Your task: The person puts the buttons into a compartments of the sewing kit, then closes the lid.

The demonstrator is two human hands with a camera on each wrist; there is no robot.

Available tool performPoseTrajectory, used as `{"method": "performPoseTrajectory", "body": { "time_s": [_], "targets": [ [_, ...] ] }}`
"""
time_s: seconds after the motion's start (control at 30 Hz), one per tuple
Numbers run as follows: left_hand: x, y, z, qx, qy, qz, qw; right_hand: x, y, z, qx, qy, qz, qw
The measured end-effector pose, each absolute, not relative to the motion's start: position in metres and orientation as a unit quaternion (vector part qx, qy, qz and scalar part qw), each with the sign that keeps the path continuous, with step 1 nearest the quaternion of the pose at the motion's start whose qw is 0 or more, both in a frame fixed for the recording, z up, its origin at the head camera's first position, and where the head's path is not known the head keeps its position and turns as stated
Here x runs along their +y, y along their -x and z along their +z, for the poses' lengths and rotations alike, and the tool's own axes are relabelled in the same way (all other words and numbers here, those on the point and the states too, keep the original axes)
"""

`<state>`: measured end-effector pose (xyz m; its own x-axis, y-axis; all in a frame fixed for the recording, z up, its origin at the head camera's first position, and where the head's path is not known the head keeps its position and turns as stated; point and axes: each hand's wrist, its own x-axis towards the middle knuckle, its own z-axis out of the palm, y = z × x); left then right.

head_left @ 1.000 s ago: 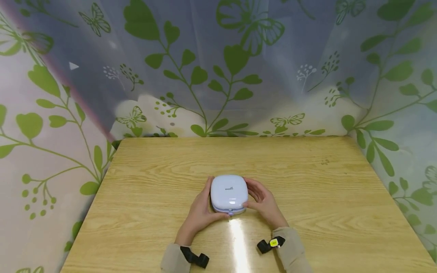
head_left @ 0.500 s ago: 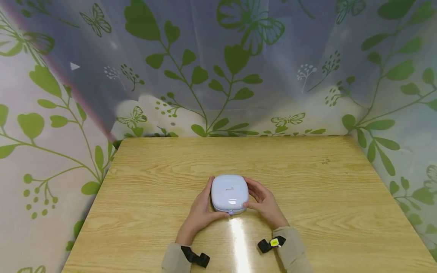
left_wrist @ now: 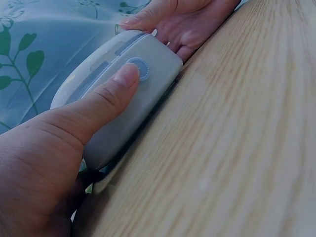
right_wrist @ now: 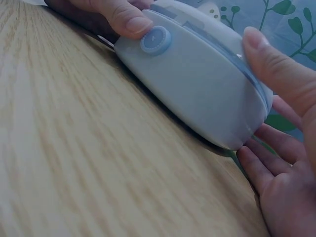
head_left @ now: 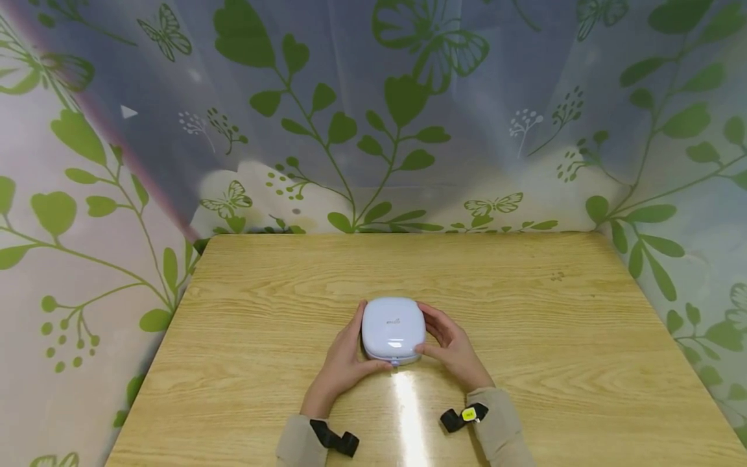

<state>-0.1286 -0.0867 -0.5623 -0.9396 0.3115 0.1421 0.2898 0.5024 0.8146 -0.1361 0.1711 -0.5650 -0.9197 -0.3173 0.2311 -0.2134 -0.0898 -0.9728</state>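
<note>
A pale lilac-white case (head_left: 393, 327) with rounded corners and a small dark logo on its lid sits on the wooden table. Its lid lies down along the seam. On its front side is a round blue knob (right_wrist: 156, 39) with a ridged rim. My left hand (head_left: 343, 360) grips the case from the left, its thumb reaching along the front to the knob. From the right, my right hand (head_left: 449, 344) holds it, thumb at the lid's front corner and fingers along the side. What the case contains is hidden.
The wood-grain table (head_left: 280, 279) stretches around the case. Behind it and at both sides hangs a curtain (head_left: 373, 130) printed with green leaves and butterflies. Black wrist mounts (head_left: 334, 438) are strapped over the beige sleeves.
A second ago a narrow gap showed at the front between lid and base; the lid has come down and the gap has closed. Both hands have stayed in place.
</note>
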Motion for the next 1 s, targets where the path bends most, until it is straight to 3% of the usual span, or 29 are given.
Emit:
{"method": "performPoseTrajectory", "body": {
  "time_s": [1.0],
  "targets": [
    [-0.0852, 0.1309, -0.5632, 0.871, -0.191, 0.452, -0.017, 0.1714, 0.1371, -0.5679, 0.67, 0.238, -0.702, 0.039]
  ]
}}
